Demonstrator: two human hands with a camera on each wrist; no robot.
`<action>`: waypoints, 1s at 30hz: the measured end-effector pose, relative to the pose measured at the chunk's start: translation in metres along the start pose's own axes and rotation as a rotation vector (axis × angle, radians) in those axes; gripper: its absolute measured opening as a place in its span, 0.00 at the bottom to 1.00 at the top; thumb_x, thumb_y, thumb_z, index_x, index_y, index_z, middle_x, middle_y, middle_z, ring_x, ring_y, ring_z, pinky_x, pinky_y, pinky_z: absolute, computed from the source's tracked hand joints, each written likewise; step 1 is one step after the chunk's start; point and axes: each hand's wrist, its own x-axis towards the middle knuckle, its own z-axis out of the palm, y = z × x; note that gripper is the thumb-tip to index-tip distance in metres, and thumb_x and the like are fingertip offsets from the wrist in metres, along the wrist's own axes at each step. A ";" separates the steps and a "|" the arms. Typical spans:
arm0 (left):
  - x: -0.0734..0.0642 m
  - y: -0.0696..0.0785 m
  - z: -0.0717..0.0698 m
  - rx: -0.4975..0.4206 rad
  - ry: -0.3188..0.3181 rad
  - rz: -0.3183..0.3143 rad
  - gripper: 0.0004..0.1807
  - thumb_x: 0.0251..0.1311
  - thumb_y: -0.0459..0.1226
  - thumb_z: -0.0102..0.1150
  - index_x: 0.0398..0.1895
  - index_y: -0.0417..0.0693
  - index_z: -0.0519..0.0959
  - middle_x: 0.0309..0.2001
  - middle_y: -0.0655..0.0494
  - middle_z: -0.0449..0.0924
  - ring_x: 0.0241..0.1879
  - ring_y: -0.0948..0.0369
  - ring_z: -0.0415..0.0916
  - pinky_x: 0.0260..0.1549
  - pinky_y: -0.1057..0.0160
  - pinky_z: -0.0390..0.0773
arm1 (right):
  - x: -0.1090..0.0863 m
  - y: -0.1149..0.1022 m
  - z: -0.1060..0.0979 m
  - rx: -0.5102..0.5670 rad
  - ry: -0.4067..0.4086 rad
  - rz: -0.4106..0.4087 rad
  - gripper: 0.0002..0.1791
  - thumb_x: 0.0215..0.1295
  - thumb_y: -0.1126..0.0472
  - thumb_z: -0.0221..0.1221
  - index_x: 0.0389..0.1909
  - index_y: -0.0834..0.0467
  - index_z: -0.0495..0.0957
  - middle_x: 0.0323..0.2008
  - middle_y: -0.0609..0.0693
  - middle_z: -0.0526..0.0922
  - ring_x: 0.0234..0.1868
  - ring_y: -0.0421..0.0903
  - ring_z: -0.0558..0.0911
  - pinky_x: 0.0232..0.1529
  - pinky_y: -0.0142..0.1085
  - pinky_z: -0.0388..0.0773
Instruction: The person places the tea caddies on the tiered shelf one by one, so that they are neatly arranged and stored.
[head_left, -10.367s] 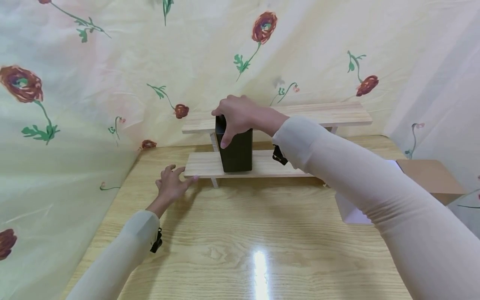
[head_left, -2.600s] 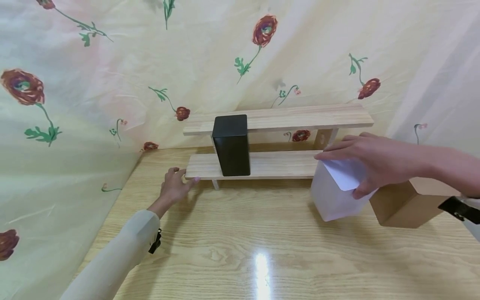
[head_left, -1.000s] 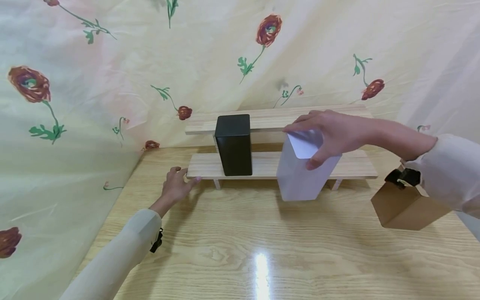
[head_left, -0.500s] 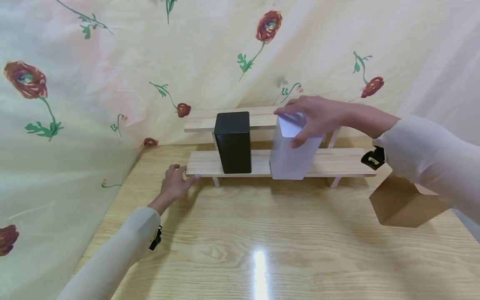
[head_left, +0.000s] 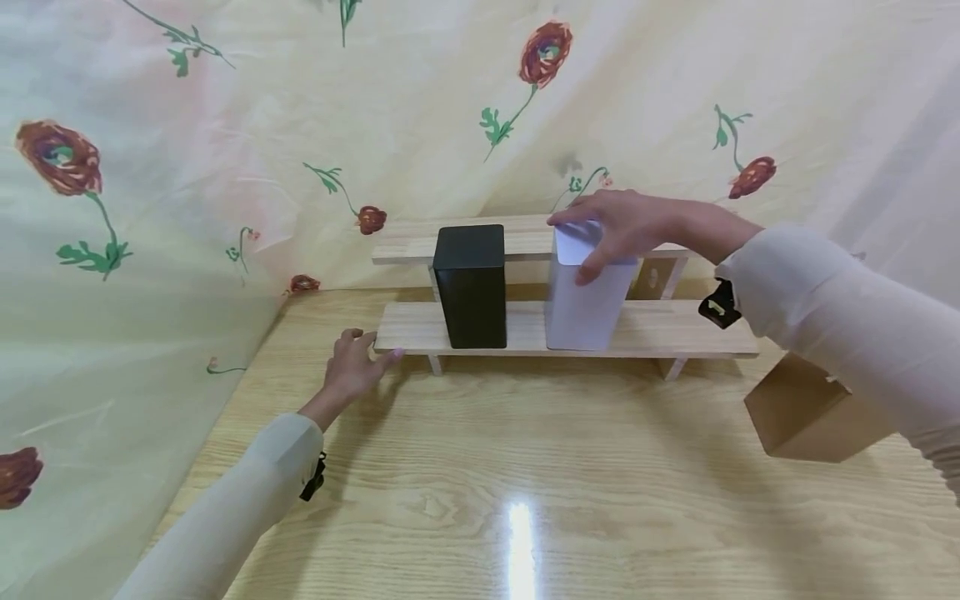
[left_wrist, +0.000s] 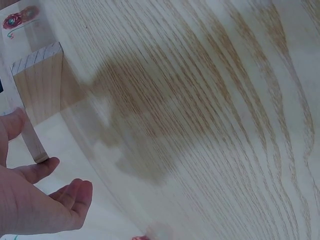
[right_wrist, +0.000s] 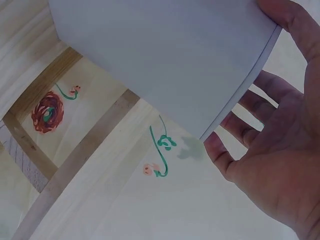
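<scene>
A two-tier wooden shelf point(head_left: 675, 329) stands against the patterned backdrop. My left hand point(head_left: 351, 367) holds the left end of its lower board; in the left wrist view the thumb and index finger sit at the board's end point(left_wrist: 34, 132). Upright on that lower board is a black rectangular box point(head_left: 474, 292). To its right, my right hand point(head_left: 626, 223) grips a tall white box point(head_left: 588, 304) from above by its top. The white box's base lies over the lower board's front part. In the right wrist view the thumb and fingers span the white box's point(right_wrist: 165, 55) top edges.
A brown cardboard-coloured box point(head_left: 817, 412) stands on the wood-grain table point(head_left: 450, 483) at the right, partly behind the right sleeve. The upper board point(head_left: 408, 242) passes behind both boxes. Flower-printed sheeting point(head_left: 420, 108) closes off the back and left side.
The right hand left the black box on the lower board and took the white box from beside the brown one. It carried it left and up, then back onto the shelf. Left hand unchanged.
</scene>
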 end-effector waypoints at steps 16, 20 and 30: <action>0.001 0.001 0.005 -0.012 0.012 -0.004 0.43 0.65 0.59 0.51 0.70 0.35 0.60 0.70 0.35 0.51 0.68 0.38 0.50 0.59 0.36 0.57 | 0.006 0.004 0.002 0.019 -0.036 0.031 0.49 0.48 0.46 0.73 0.71 0.49 0.61 0.59 0.57 0.69 0.52 0.57 0.69 0.42 0.47 0.76; 0.000 0.001 0.005 -0.018 0.011 -0.005 0.42 0.66 0.58 0.51 0.70 0.35 0.60 0.70 0.35 0.51 0.68 0.38 0.49 0.59 0.36 0.58 | 0.005 0.003 0.002 0.023 -0.050 0.049 0.50 0.48 0.47 0.73 0.72 0.48 0.60 0.60 0.57 0.68 0.53 0.57 0.68 0.43 0.47 0.76; -0.006 0.005 0.002 -0.001 -0.007 -0.012 0.42 0.66 0.57 0.50 0.70 0.34 0.59 0.71 0.35 0.49 0.69 0.38 0.47 0.60 0.35 0.56 | 0.002 0.002 0.000 0.003 -0.077 0.005 0.53 0.50 0.45 0.72 0.74 0.50 0.55 0.61 0.58 0.66 0.54 0.57 0.67 0.45 0.49 0.75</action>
